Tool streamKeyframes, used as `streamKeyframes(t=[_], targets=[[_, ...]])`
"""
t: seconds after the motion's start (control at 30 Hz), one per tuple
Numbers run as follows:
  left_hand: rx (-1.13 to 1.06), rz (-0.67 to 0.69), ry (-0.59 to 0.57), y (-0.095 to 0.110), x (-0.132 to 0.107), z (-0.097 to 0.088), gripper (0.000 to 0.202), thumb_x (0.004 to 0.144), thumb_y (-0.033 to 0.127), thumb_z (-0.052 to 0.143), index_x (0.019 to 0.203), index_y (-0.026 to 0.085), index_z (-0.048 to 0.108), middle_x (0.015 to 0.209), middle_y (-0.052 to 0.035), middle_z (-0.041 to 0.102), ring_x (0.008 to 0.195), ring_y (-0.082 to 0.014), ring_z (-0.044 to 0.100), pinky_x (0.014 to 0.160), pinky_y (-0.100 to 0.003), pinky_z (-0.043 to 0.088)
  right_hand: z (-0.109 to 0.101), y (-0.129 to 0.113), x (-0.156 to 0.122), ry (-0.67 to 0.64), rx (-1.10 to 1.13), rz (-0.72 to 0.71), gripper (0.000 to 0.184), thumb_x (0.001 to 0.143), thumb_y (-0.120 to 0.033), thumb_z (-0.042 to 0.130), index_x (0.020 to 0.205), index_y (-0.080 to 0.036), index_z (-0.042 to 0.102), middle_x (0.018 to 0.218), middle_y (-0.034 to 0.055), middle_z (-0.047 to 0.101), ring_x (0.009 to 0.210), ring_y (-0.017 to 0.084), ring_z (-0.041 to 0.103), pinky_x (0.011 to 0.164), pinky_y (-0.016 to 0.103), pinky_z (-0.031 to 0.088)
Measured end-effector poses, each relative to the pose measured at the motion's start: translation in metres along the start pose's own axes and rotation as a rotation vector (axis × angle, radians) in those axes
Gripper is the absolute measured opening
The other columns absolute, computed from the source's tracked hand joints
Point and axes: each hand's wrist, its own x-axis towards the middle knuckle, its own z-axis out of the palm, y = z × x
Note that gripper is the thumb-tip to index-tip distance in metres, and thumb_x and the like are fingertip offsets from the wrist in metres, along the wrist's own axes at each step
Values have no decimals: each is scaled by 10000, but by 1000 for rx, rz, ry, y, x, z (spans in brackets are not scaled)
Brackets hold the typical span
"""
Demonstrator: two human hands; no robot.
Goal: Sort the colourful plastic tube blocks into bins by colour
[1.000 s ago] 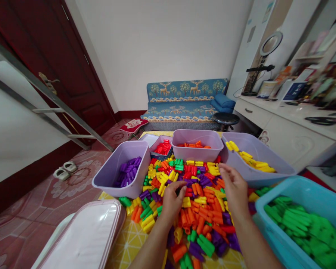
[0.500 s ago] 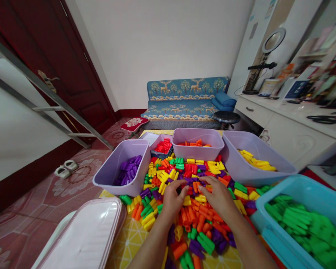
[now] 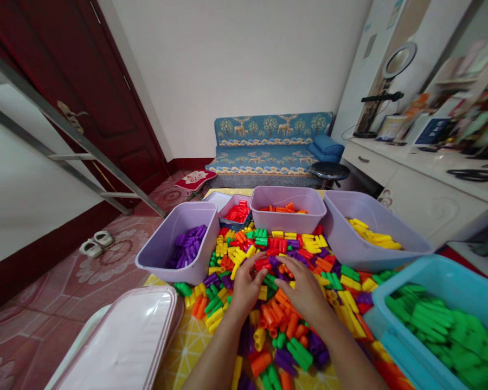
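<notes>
A large heap of bright plastic tube-shaped building pieces (image 3: 293,330) in several colours covers the yellow patterned tablecloth (image 3: 187,346). My left hand (image 3: 247,287) sits on the heap with its fingers curled over the pieces, nearest a red piece (image 3: 262,264). Whether it grips anything is hidden by the fingers. My right hand (image 3: 303,290) lies close beside it, fingers apart, resting on orange and green pieces. Sorted pieces lie in a lilac bin of purple (image 3: 158,254), a lilac bin of orange (image 3: 287,222), a lilac bin of yellow (image 3: 350,244) and a blue bin of green (image 3: 443,271).
A small tray of red pieces (image 3: 236,212) stands behind the purple bin. A pale pink lidded case (image 3: 122,341) lies at the near left. Beyond the table are a patterned blue sofa (image 3: 268,146), a round stool (image 3: 329,170) and a white dresser (image 3: 427,195).
My right hand has moved left and toward me, ending close to my left hand. My left hand has shifted slightly, and some pieces under the hands have moved.
</notes>
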Motion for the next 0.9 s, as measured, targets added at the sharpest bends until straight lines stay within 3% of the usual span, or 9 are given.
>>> streamKeyframes(t=[0.13,0.3,0.53,0.63,0.73,0.9], targets=[[-27,-64,-29,9,-2,1,388,896,402,515,1208,188,597,1164,-93,675,962,-212,679,818,-332,556,6,-8,1,-18,45,-16,487,766,-178,585,1251,-228,563,1283,81,595,1197,226,540,1046,425,407],[105,-14,68,15,0,1,306,908,345,491,1072,177,687,1082,-69,714,1048,-210,642,940,-343,494,11,-9,1,-10,41,-39,450,779,-209,596,1228,-225,581,1239,85,620,1144,230,571,1012,407,432],[136,-18,44,17,-2,2,217,855,306,576,919,170,732,867,-48,746,796,-188,681,737,-274,528,6,-13,6,-41,-26,55,323,826,-218,542,1137,-201,628,1111,84,685,1020,220,639,911,355,480],[168,-4,70,17,-2,1,182,831,295,605,833,162,730,781,-38,732,729,-178,669,676,-254,514,-10,-24,6,-147,-159,89,297,815,-228,567,1099,-217,656,1002,70,717,899,215,671,810,317,499],[203,-3,66,14,-2,2,163,822,288,617,845,169,727,798,-36,734,734,-175,666,682,-255,506,-37,-44,11,-237,-322,32,304,795,-275,610,1089,-233,676,1033,72,714,878,231,672,780,319,492],[245,-21,45,12,-2,4,173,824,297,612,858,169,724,838,-46,738,774,-187,667,721,-274,505,-87,-66,49,-145,-434,-32,312,797,-341,612,1083,-248,695,1035,57,727,905,237,673,766,300,482]])
